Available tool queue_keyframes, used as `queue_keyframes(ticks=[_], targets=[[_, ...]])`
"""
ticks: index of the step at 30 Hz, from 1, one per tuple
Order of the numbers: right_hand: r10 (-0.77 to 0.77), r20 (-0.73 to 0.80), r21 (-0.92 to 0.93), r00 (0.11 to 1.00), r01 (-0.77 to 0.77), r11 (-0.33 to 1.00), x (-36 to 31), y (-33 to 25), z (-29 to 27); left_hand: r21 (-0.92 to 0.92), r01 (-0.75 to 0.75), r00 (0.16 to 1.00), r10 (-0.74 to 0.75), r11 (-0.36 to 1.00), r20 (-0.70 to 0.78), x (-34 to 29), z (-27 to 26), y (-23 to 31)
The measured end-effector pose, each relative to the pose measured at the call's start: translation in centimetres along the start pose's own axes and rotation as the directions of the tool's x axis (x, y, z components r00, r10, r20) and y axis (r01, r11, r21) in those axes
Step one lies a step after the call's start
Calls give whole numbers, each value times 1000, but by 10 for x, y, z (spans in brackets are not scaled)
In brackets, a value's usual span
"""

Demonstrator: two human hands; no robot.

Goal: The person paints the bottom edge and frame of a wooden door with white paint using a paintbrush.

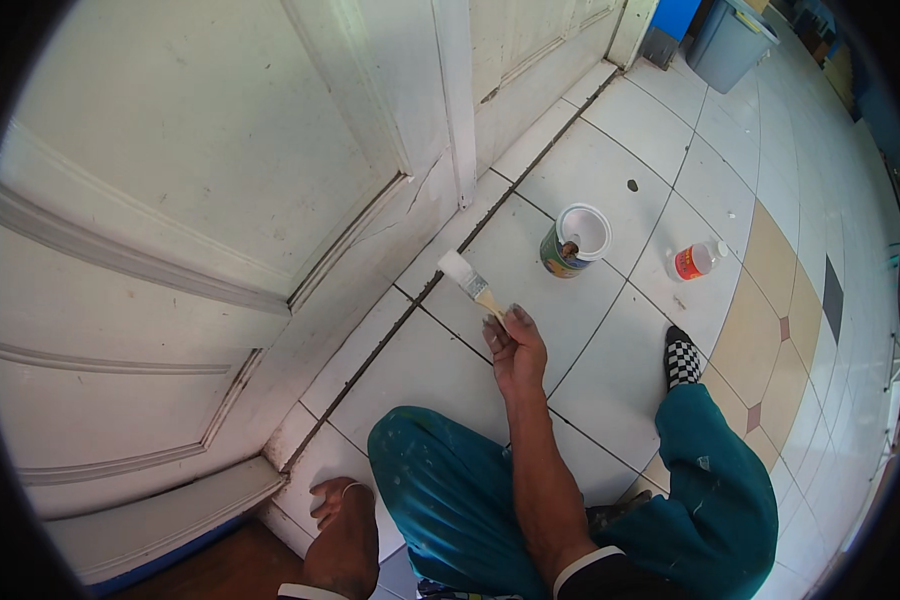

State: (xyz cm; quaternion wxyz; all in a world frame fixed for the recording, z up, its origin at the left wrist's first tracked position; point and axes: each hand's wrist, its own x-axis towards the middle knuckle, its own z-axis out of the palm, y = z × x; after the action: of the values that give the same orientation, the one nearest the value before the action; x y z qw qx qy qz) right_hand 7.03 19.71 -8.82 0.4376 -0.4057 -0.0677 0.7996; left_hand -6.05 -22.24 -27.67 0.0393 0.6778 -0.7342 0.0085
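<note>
Fingers of right hand (516, 350) clasp paintbrush (470, 281); left hand (342, 520) rests spread on floor (420, 370).

A: Right hand (516, 350) grips a paintbrush (470, 282), bristles white, tip near the door (200, 200) base.

B: Left hand (342, 525)?

A: Flat on the floor tile (420, 370). Open paint can (575, 240) just beyond the brush.

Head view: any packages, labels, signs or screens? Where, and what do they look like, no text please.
Paint can: on the white floor tiles ahead of the right hand, round, open, white inside, label in green, yellow and orange.
Small bottle: lying on the tiles right of the can, clear with a red-orange label and white cap.
Grey bin: far top, by the wall, boxy; no label can be made out.
No signs or screens.
</note>
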Motion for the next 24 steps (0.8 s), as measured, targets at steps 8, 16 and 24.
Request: queue_keyframes(ticks=[8,16,24], targets=[[115,88,-252,989,-90,964,11,5,-7,59,-76,997,75,995,21,-48,-34,-15],[-331,200,-726,922,366,582,45,14,13,91,-97,995,96,991,15,-24,7,-11],[-249,191,-660,950,312,684,55,65,68,644,111,947,116,757,-300,113,31,12]])
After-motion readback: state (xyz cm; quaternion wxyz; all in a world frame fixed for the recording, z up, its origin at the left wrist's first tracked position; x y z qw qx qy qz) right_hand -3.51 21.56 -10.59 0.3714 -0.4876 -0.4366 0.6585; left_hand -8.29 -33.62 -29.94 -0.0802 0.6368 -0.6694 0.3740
